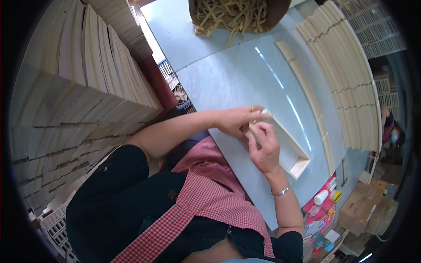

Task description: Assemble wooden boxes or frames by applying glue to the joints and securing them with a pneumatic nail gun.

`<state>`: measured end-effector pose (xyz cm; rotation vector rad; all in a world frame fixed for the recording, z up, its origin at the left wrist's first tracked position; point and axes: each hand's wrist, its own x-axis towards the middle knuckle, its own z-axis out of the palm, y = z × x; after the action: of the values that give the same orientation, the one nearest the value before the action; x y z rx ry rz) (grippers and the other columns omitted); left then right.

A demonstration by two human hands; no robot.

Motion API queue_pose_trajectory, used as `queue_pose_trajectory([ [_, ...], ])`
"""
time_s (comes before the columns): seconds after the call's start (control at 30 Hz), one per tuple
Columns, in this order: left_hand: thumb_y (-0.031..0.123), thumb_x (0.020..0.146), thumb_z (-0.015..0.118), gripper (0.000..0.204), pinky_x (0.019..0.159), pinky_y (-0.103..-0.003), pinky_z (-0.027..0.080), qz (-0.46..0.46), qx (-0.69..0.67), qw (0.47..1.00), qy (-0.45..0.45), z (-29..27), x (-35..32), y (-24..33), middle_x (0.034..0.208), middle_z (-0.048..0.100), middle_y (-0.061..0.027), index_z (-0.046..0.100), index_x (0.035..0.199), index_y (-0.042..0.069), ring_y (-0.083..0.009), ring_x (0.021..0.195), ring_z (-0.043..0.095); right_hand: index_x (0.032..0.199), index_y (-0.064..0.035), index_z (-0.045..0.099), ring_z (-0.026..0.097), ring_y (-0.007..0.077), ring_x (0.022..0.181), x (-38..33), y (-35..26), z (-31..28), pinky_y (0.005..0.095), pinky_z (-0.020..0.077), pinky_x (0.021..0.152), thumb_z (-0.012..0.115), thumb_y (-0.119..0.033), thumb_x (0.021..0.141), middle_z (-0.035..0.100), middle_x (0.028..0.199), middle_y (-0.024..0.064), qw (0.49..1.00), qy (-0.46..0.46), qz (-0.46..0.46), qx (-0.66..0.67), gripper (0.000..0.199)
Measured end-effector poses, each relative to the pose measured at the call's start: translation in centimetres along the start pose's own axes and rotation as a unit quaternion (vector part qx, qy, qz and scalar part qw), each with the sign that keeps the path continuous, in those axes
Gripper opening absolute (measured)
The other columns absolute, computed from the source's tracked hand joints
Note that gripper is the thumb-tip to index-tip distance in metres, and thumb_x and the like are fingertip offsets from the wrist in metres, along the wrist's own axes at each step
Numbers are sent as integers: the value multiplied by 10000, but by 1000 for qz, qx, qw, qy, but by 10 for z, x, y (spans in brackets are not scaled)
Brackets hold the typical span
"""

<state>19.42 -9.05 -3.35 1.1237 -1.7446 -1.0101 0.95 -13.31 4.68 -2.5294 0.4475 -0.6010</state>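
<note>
Gripping the near end of a shallow pale wooden frame [285,149] with both hands, on a grey-blue tabletop [232,83]. Left hand [239,120]: fingers curled narrow over the frame's corner, thumb side down; ring visible on one finger. Right hand [265,147]: fingers [258,131] pinched close together at the same corner, touching the left fingertips; cannot tell whether a small piece sits between them. Bracelet [280,192] on right wrist. Frame extending away from the fingers toward lower right, flat on the tabletop, open side up. Beyond the fingers, further across the table: row of flat wooden slats [307,87] laid end to end, then a curved stack of thin wooden panels [346,74]. Far past the fingertips, at top: round brown container of short wooden sticks [237,15]. Left of the left forearm: tall stacks of pale boards [79,87]. Below the right wrist, off the table edge: white bottle [321,197] and cardboard boxes [364,210]. Red checked apron [206,197] over dark clothing.
</note>
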Motion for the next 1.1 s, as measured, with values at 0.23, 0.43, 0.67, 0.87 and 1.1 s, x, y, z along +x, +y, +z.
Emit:
queue_pose_trajectory([
  [0.23,-26,715,720,896,774,-379,523,8,-6,998,-66,16,4,22,908,635,-143,352,1519,119,-304,729,599,959,-12,662,607,261,772,204,47,62,335,499,681,699,-122,864,627,941,105,998,48,-37,-6,150],
  [0.43,-35,695,728,975,847,-388,532,4,25,996,-82,21,6,12,1254,554,-222,284,1548,129,-353,922,615,876,-20,654,641,345,818,279,109,142,407,515,698,690,-261,852,652,994,141,985,59,114,-119,244],
  [0.67,-33,683,737,1006,883,-392,544,-51,-47,994,-79,13,2,27,1473,385,-256,232,1549,53,-388,1046,586,950,-22,670,664,388,817,266,94,109,433,563,732,644,-163,823,684,957,179,965,-98,221,-103,191],
  [0.87,14,690,730,987,795,-377,535,-55,-66,993,-80,16,4,28,1322,518,-246,217,1532,-35,-354,924,605,798,-43,677,623,346,667,207,102,64,415,535,656,639,-136,768,687,775,129,980,17,162,-114,105],
  [1.1,-25,677,801,1107,627,-308,537,-70,17,994,-77,12,-5,28,1006,651,-161,178,1588,63,-217,706,614,728,-59,558,471,147,516,78,84,-79,303,425,530,642,-83,797,560,596,5,948,222,209,91,110],
])
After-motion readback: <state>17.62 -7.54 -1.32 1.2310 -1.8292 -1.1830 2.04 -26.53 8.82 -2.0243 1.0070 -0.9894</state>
